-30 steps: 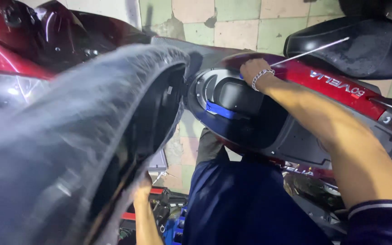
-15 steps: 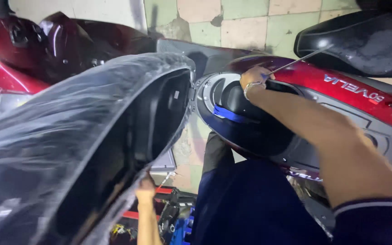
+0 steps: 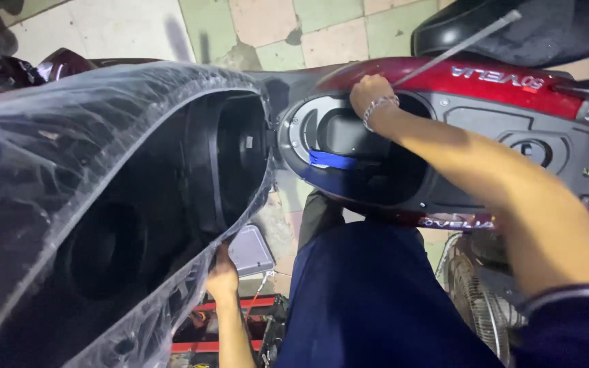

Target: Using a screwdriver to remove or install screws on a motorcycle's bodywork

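Nearest, the left hand (image 3: 223, 278) grips the lower rim of the plastic-wrapped tub (image 3: 103, 204): bulky, stiff, probably light, its film slippery, so the rim suits best. Beyond, the right hand (image 3: 371, 92) is closed on the scooter (image 3: 512, 78) edge.

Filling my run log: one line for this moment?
left hand: holds wrapped tub | right hand: on scooter rim | seat: up

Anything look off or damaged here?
No damage visible. The seat is propped up on a thin rod, leaving the scooter's storage well open. The left hand grips a loose black tub still in plastic wrap; the right hand rests on the well's rim.
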